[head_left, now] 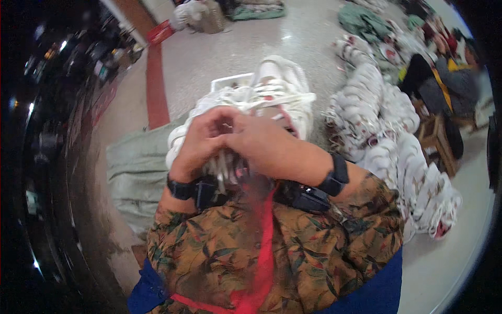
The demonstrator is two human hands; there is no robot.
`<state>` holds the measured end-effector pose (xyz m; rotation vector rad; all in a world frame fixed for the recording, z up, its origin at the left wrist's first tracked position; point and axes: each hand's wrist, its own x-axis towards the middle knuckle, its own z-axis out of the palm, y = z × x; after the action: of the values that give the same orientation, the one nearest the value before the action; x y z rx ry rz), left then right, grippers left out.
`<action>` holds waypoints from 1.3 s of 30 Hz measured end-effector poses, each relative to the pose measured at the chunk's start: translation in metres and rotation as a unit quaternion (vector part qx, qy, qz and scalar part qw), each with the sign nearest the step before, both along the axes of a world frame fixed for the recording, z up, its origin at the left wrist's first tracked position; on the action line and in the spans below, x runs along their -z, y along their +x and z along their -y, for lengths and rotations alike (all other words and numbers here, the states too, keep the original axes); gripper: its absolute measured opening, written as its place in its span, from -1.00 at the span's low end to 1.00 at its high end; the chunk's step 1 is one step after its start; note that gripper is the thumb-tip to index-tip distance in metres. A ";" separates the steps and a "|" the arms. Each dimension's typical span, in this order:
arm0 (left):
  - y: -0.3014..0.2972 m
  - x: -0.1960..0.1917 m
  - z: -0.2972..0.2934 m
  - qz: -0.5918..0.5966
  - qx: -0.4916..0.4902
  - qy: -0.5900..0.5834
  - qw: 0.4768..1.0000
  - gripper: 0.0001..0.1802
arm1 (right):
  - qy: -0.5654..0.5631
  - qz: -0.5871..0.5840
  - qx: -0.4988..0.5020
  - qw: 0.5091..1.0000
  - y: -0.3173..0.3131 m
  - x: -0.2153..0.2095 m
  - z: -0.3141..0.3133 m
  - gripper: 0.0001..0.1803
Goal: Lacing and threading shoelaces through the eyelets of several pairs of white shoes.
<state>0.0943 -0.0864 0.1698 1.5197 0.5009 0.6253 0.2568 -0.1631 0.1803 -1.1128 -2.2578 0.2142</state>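
My left hand (201, 138) and my right hand (266, 144) meet in front of my chest. Both have curled fingers, with the fingertips pressed together. Whatever lies between them is too small or hidden to make out. Just beyond the hands is a heap of white lace-up shoes or shoe uppers (269, 89), with pale laces across it. Part of this heap is covered by my hands. Below the fingers hang some blurred pale strands (222, 170). Each wrist wears a black strap.
A white box (225, 83) stands behind the heap. Greenish-grey cloth (141, 162) lies at left. Long stacks of white shoe-like pieces (361, 104) cover the floor at right, near a wooden stool (436, 141) and a seated person (449, 86). A red tray (160, 32) is at far left.
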 end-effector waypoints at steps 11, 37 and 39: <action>-0.010 0.001 0.002 -0.047 -0.040 0.126 0.990 -0.67 | 0.024 0.109 -0.002 0.994 -0.007 -0.034 -0.009 -0.87; -0.008 0.003 0.000 -0.089 -0.152 0.297 0.939 -0.89 | 0.108 0.170 0.026 0.979 -0.004 -0.036 -0.001 -0.88; -0.003 0.001 0.001 -0.116 -0.154 0.439 0.878 -0.92 | 0.064 0.174 0.015 0.983 0.001 -0.035 0.004 -0.79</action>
<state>0.0911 -0.0870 0.1688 2.4242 0.7006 1.0042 0.2576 -0.1668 0.2157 -1.1895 -2.5147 -0.1488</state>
